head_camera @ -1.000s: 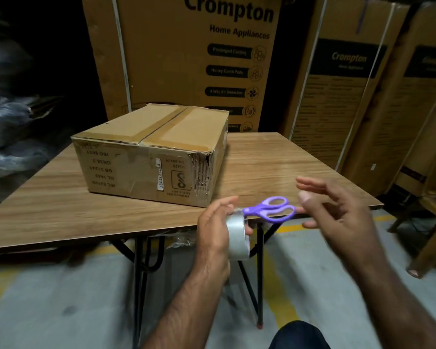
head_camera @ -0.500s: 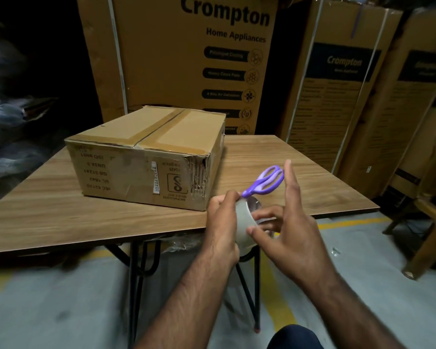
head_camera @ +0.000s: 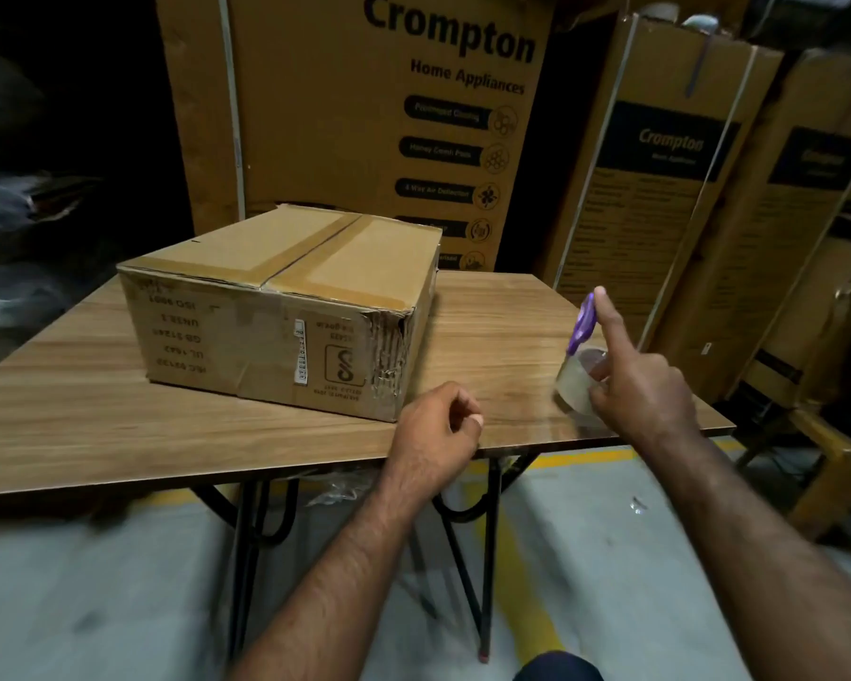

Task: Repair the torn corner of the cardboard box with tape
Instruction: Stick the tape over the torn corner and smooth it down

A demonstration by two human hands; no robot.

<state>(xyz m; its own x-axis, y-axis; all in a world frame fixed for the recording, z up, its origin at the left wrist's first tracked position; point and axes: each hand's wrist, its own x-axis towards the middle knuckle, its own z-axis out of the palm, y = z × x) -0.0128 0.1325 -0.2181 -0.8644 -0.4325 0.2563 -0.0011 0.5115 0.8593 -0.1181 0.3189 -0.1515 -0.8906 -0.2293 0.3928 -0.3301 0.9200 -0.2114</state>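
Note:
A brown cardboard box (head_camera: 276,307) sits on the wooden table (head_camera: 70,415), its near right corner (head_camera: 389,351) torn and ragged. My right hand (head_camera: 644,390) holds a clear tape roll (head_camera: 578,380) together with purple-handled scissors (head_camera: 582,322) just above the table's right part, its index finger pointing up. My left hand (head_camera: 436,432) hovers at the table's front edge, just below the torn corner, fingers loosely curled with nothing in them.
Tall Crompton cartons (head_camera: 364,115) stand behind the table, and more of them (head_camera: 659,189) to the right. A wooden chair (head_camera: 836,435) stands at the right. The table has black folding legs (head_camera: 487,557) over a grey floor with yellow lines.
The tape roll and scissors passed from my left hand to my right, which moved right over the table. My left hand let go and now hangs curled near the box's torn corner.

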